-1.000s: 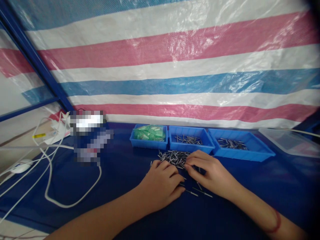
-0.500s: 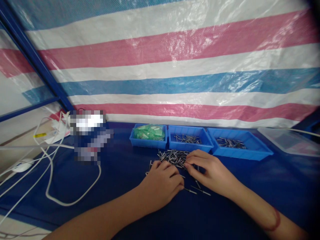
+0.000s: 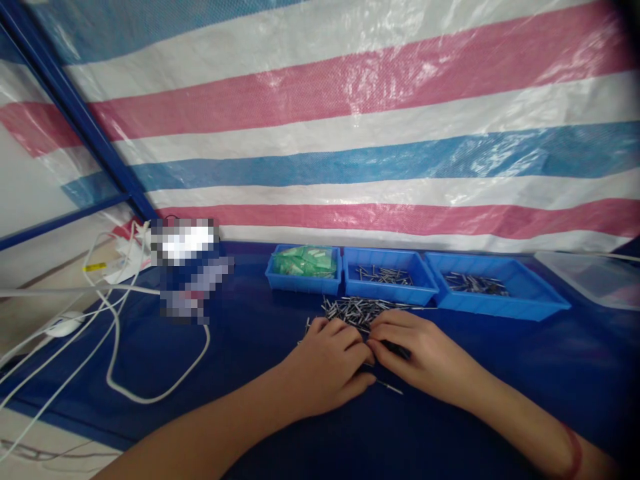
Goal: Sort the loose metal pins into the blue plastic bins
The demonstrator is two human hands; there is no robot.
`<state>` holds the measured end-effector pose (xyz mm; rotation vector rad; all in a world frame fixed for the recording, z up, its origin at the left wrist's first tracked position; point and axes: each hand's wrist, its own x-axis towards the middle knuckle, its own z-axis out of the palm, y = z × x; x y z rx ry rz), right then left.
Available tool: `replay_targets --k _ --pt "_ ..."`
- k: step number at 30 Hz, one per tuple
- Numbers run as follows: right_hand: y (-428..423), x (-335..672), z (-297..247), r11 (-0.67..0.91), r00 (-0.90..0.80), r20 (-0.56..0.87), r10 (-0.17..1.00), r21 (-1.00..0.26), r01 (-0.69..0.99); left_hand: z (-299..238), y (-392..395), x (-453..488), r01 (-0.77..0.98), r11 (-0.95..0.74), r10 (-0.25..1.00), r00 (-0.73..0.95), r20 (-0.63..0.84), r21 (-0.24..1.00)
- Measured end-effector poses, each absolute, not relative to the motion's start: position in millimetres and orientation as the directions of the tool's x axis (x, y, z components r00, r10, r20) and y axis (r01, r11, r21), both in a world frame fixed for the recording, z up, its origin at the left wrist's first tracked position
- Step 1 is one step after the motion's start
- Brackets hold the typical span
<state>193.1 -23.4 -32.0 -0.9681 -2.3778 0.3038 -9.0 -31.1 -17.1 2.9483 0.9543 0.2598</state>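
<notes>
A loose pile of thin metal pins that look like blind rivets lies on the blue tabletop. Across the pile's near left side rests my left hand, back up, its fingers curled; whatever they hold is hidden. Thumb and fingertips of my right hand come together in a pinch at the pile's near right edge, close to the left fingers. I cannot make out what is in that pinch. One single rivet lies just beyond my left thumb tip.
Behind the pile stand three blue bins: one with green plastic packets, a middle bin and a right bin, both with metal pins. A clear plastic lid lies far right. White cables loop at left.
My hands have drawn closer together at the pile's near edge. Fewer loose rivets show between and below them; one now points right from the pile toward the bins. The view has shifted slightly.
</notes>
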Motion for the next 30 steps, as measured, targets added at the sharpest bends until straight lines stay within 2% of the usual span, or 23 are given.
replay_targets --k 5,10,16,22,30 --pt "-23 193 -33 0.721 -0.563 0.453 0.692 -0.390 0.573 -24 -30 -9 0.554 -0.829 0.558 0.806 0.196 0.079" --pt "-23 192 -34 0.738 -0.555 0.491 0.672 -0.376 0.561 -34 -33 -4 0.551 -0.832 0.519 0.813 0.265 -0.061" --pt "-25 191 -31 0.740 -0.551 0.500 0.668 -0.366 0.565 -31 -34 -3 0.572 -0.809 0.538 0.812 0.226 -0.132" --pt "-28 188 -29 0.736 -0.563 0.478 0.674 -0.369 0.568 -25 -35 -5 0.600 -0.791 0.579 0.798 0.170 -0.119" --pt "-28 189 -28 0.741 -0.576 0.469 0.670 -0.367 0.563 -17 -31 -10 0.617 -0.787 0.609 0.774 0.174 0.008"
